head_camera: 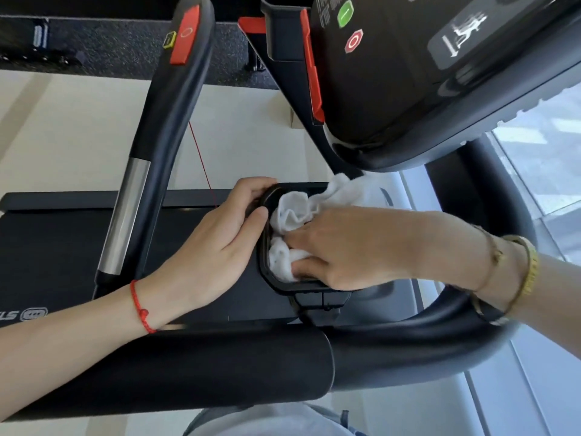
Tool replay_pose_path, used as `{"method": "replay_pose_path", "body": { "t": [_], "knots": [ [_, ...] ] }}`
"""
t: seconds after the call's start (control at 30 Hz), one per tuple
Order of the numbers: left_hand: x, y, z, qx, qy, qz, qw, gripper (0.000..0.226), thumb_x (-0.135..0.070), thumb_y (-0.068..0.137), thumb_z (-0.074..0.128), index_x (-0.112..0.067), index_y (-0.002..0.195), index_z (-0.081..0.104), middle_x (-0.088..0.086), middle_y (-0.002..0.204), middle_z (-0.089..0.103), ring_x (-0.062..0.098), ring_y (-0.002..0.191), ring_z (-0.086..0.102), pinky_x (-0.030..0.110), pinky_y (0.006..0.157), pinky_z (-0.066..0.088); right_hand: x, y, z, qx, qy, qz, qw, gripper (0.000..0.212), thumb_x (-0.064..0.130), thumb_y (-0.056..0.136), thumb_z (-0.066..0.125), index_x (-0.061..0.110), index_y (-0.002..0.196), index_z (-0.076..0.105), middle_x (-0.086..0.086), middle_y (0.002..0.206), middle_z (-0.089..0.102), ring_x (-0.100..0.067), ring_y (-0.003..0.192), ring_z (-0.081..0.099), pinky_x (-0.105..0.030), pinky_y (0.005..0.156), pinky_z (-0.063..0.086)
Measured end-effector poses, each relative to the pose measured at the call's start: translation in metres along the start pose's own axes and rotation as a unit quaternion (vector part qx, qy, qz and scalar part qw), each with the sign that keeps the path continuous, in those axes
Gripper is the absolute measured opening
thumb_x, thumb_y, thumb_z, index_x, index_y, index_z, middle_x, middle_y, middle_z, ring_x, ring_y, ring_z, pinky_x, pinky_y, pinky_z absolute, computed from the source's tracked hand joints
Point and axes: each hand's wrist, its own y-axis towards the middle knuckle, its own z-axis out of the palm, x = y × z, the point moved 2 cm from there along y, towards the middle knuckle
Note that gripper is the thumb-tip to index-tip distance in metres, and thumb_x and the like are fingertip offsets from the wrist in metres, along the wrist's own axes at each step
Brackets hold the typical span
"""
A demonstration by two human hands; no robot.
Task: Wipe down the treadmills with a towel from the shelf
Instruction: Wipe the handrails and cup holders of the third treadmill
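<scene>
Okay, head view, only one. Centre of frame: right hand [342,250] has fingers curled into a white towel [292,215], pushing it down inside a black cup holder [283,286] on the treadmill [408,73]. Rest of towel trails toward upper right, under the console. Left hand [217,243] lies flat, fingers straight and together, against the holder's left rim, thumb on its edge, steadying it. Red safety cord [201,165] hangs just above left hand, upper centre.

Risk: towel bunches, so holder corners likely get missed; a wide swipe could snag the cord or bump the console's green and red buttons [353,40].
</scene>
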Motion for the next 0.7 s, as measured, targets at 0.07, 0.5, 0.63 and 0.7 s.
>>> {"method": "replay_pose_path", "body": {
  "t": [0.07, 0.5, 0.63, 0.7],
  "knots": [
    [0.000, 0.000, 0.000, -0.002, 0.004, -0.003, 1.000, 0.037, -0.021, 0.104, 0.035, -0.030, 0.139, 0.041, -0.032, 0.128, 0.053, -0.018, 0.122, 0.043, -0.004, 0.092, 0.029, -0.002, 0.007, -0.003, 0.034, -0.039, 0.007, 0.999, 0.028, 0.033, 0.100, 0.036, 0.021, 0.110, 0.059, 0.002, 0.103, 0.060, -0.018, 0.097, 0.052, -0.035, 0.090, 0.038],
    [0.000, -0.001, -0.006, 0.006, 0.043, 0.019, 0.999, 0.040, -0.020, 0.105, 0.035, -0.025, 0.144, 0.039, -0.030, 0.133, 0.050, -0.019, 0.124, 0.042, -0.003, 0.094, 0.027, -0.006, 0.003, -0.003, 0.033, 0.028, -0.042, 0.998, 0.045, 0.040, 0.103, 0.028, 0.016, 0.072, 0.050, -0.001, 0.072, 0.058, -0.019, 0.068, 0.052, -0.032, 0.071, 0.032],
    [0.002, 0.000, -0.005, 0.009, 0.037, 0.018, 0.999, 0.040, -0.020, 0.105, 0.035, -0.026, 0.143, 0.039, -0.030, 0.132, 0.052, -0.017, 0.124, 0.042, -0.002, 0.095, 0.028, -0.003, -0.013, -0.001, -0.053, 0.087, -0.049, 0.994, 0.039, 0.044, 0.100, 0.027, 0.023, 0.074, 0.046, 0.003, 0.075, 0.060, -0.013, 0.074, 0.054, -0.031, 0.077, 0.028],
    [0.002, 0.000, -0.005, 0.010, 0.035, 0.017, 0.999, 0.039, -0.020, 0.105, 0.035, -0.027, 0.143, 0.039, -0.031, 0.131, 0.052, -0.016, 0.124, 0.043, -0.002, 0.095, 0.029, -0.001, -0.022, 0.000, -0.101, 0.124, -0.051, 0.986, 0.034, 0.045, 0.098, 0.029, 0.026, 0.073, 0.042, 0.007, 0.062, 0.051, -0.008, 0.063, 0.046, -0.029, 0.071, 0.024]
  ]
}}
